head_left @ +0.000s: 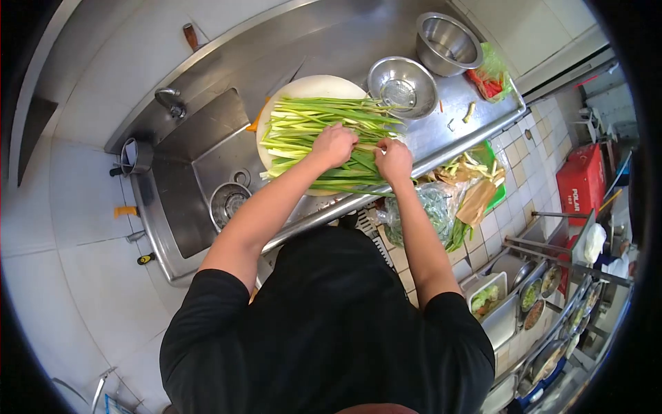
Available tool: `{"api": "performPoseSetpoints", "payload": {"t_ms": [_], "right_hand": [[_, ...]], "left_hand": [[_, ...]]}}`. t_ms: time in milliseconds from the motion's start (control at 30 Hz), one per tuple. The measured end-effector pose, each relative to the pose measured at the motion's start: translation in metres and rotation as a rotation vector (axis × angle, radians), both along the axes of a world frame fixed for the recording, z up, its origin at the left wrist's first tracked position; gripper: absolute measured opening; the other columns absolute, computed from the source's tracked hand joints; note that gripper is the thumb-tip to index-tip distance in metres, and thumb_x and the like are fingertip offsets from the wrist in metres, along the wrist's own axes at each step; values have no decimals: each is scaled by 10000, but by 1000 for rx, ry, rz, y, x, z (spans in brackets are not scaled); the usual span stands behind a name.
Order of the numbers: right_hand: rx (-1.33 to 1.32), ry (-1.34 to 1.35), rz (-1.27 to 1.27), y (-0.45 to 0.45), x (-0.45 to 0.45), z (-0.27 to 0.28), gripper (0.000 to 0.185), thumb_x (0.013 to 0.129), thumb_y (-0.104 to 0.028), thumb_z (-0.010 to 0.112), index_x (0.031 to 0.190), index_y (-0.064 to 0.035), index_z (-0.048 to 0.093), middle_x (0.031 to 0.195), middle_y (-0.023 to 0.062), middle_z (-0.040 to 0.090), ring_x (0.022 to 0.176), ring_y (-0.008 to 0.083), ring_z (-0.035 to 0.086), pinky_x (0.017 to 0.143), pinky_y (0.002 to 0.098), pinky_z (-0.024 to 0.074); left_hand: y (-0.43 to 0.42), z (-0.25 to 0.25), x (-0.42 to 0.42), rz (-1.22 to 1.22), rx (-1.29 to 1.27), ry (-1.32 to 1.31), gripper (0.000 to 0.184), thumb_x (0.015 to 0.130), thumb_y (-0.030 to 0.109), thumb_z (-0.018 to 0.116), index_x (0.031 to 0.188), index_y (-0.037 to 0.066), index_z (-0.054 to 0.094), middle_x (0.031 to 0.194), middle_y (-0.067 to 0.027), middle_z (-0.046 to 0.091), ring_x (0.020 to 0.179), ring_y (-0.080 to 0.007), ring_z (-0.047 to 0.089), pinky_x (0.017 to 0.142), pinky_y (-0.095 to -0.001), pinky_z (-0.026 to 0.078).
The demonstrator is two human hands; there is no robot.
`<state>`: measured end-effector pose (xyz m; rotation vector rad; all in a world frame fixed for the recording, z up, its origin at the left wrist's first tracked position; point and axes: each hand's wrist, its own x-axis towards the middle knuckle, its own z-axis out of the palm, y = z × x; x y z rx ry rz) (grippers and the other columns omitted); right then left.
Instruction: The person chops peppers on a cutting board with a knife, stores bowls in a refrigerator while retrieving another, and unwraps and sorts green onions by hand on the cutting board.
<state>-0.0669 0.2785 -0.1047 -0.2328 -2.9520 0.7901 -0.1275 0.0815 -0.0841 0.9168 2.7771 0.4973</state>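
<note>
A thick layer of green onions (303, 127) lies across a round white cutting board (314, 85), pale ends to the left and green leaves to the right. My left hand (336, 145) rests over the middle of the pile, its fingers bent around some of the leaves. Close by on the right, my right hand (394, 160) pinches leaf ends near the counter's front edge. The fingertips of both hands are partly hidden. A perforated steel colander (403, 87) stands just beyond the leaf tips.
Left of the board is a steel sink (183, 200) with a faucet (170, 102) and a strainer (227, 204). A deep steel bowl (448, 45) and a bag of red peppers (491, 79) stand far right. Below the counter edge, a green crate (498, 190) holds vegetable scraps.
</note>
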Motion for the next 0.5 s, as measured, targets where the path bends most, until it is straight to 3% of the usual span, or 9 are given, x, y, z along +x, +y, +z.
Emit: {"api": "performPoseSetpoints", "payload": {"t_ms": [67, 300, 400, 500], "right_hand": [[30, -57, 31, 1, 3, 8, 183, 835, -214, 753, 983, -107, 767, 961, 128, 744, 936, 346, 692, 845, 476, 518], [-79, -27, 9, 4, 3, 0, 84, 844, -184, 717, 882, -125, 763, 926, 100, 738, 970, 323, 673, 879, 476, 463], [153, -45, 27, -3, 8, 35, 76, 845, -164, 693, 849, -128, 760, 868, 84, 714, 1017, 317, 643, 918, 465, 437], [154, 157, -16, -18, 15, 57, 42, 829, -143, 718, 853, -147, 753, 1036, 64, 667, 1150, 324, 553, 972, 499, 383]], "left_hand": [[1, -6, -3, -11, -91, -38, 143, 905, 185, 665, 988, 108, 753, 1030, -84, 721, 1075, -330, 616, 958, -480, 493], [-15, 2, 1, -119, 9, 6, 169, 895, 217, 693, 1008, 111, 760, 988, -84, 715, 1034, -327, 623, 930, -473, 500], [-38, 12, 15, -195, 99, -39, 169, 903, 206, 686, 1015, 101, 756, 965, -87, 708, 998, -323, 628, 901, -452, 511], [-56, 13, 27, -199, 288, -25, 148, 917, 152, 664, 1030, 80, 726, 905, -107, 693, 941, -345, 625, 848, -429, 522]]}}
